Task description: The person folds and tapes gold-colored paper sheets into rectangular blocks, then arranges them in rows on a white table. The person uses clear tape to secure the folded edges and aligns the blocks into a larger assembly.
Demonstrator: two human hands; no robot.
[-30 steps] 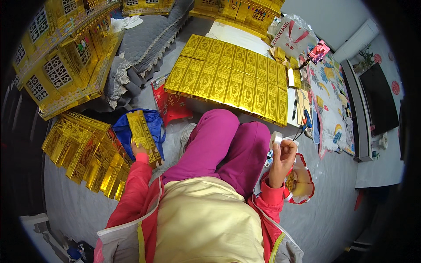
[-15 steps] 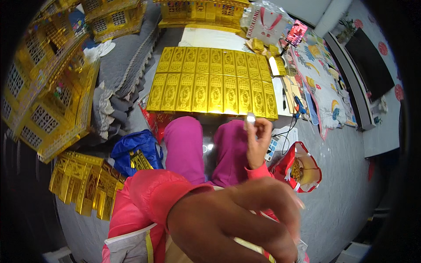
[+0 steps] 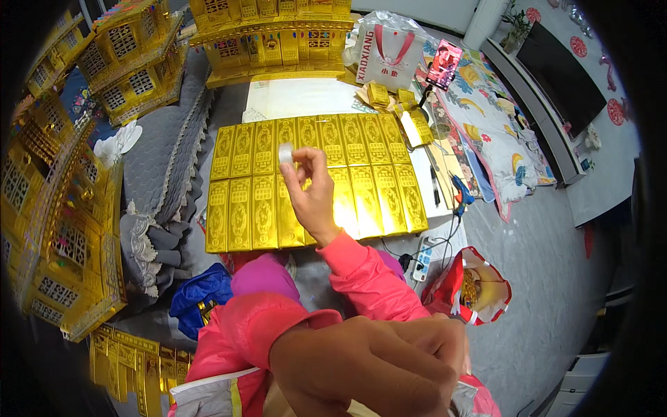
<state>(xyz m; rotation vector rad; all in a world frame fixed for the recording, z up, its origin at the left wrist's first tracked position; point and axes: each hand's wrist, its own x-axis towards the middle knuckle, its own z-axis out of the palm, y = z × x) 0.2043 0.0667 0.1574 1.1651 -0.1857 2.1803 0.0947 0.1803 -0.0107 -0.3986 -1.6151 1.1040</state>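
Tape roll, small, white and round, sits pinched between the thumb and fingertips of the right hand, raised over the upper left part of a sheet of gold foil panels. Whether it really is tape is hard to make out; only a pale ring shows above the fingers. The right arm in its pink sleeve reaches up from the lower middle of the head view.

The left hand fills the lower edge, very close to the camera and blurred. Its fingers curl inward in a loose fist; whether anything is inside cannot be told, since the palm is turned away and the lower part is cut off by the frame.

The gold panels lie in two rows of long rectangles on a low white table, whose far end shows bare. Behind it stands a gold paper building, its top cut off by the upper edge. More gold paper houses with dark lattice windows crowd the left rim, bent by the lens and partly lost in the dark border.

A white carrier bag with red handles and red lettering stands at the table's far right corner, a phone on a stand just beside it. A red bag with gold contents lies open on the grey floor to the right, near a white power strip. A blue bag lies crumpled by the left knee, half hidden by the sleeve.
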